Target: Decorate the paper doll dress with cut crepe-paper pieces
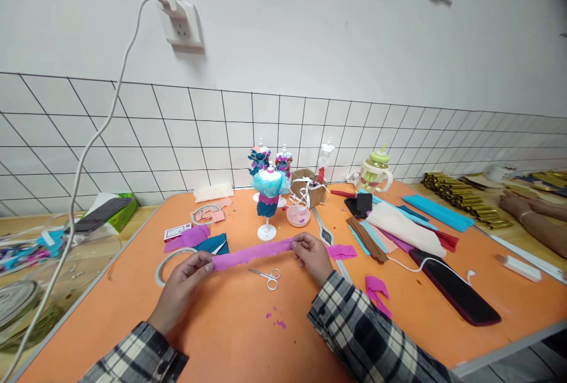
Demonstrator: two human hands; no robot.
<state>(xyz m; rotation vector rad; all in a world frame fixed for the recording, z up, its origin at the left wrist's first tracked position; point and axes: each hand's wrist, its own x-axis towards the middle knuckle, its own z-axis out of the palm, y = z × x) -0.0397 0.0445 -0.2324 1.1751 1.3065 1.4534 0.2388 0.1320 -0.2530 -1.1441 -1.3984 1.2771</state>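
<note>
A long strip of magenta crepe paper is stretched level above the orange table. My left hand pinches its left end and my right hand pinches its right end. Small silver scissors lie on the table just under the strip. Behind the strip stands a small white mannequin dressed in light blue, magenta and teal paper. Two more dressed mannequins stand further back near the wall.
Magenta scraps, a tape ring, coloured paper sheets, a black case with white cable, a phone and a lidded cup crowd the table. Another person's forearm rests at right. A charger cable hangs left.
</note>
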